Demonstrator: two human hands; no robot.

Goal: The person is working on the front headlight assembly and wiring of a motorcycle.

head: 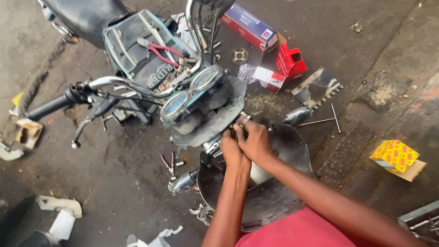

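Observation:
I look down on the front of a motorcycle. My left hand [231, 152] and my right hand [256, 139] are pressed together just below the grey headlight cowl [219, 120], above the black front mudguard [288, 148]. Both have curled fingers at the cowl's lower edge, and what they pinch is hidden. The right hand wears a ring. Twin round gauges [190, 91] sit above the cowl, under the chrome handlebar [116, 82]. A dark turn signal [184, 183] sticks out left of my forearm, and another turn signal [297, 116] to the right.
On the dirty ground lie red-handled pliers [169, 163], a T-handle wrench [327, 121], a small sprocket [239, 56], a blue and red carton [249, 25], an open red box [291, 61] and a yellow box [395, 158]. A padded tank cover [137, 52] lies behind the gauges.

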